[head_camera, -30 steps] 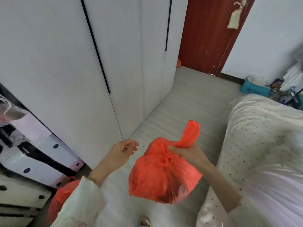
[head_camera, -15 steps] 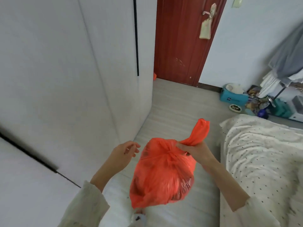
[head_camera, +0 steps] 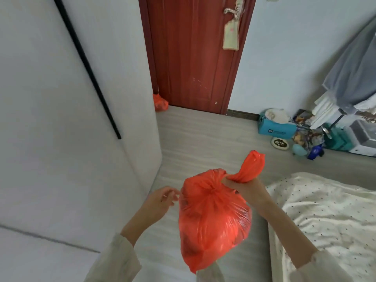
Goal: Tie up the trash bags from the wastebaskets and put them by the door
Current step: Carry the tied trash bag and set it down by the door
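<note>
- Between a tall white wardrobe on one side and a bed with a cream, dark-dotted cover on the other, a person stands on a pale grey wood-grain floor, seen from above their own arms.
- Their right hand grips the gathered neck of a thin, glossy orange plastic trash bag, fingers curled tightly round it just above the knot; a twisted tail of plastic sticks up past the fist.
- The bag hangs in the air in front of the person, full and rounded, clear of the floor.
- Their left hand hovers just beside the bag's left side, fingers loosely bent and holding nothing; whether a fingertip touches the plastic cannot be told.
- Both arms wear loose cream sleeves.
- Ahead, a dark red wooden door is closed, with a metal handle and a pale fabric tag hanging from it.
- A second, smaller orange plastic bag sits on the floor at the door's left corner, against the wardrobe's end.
- Along the right wall lie a blue cardboard box, a small round dish and mixed clutter, with grey clothing hanging above.
</note>
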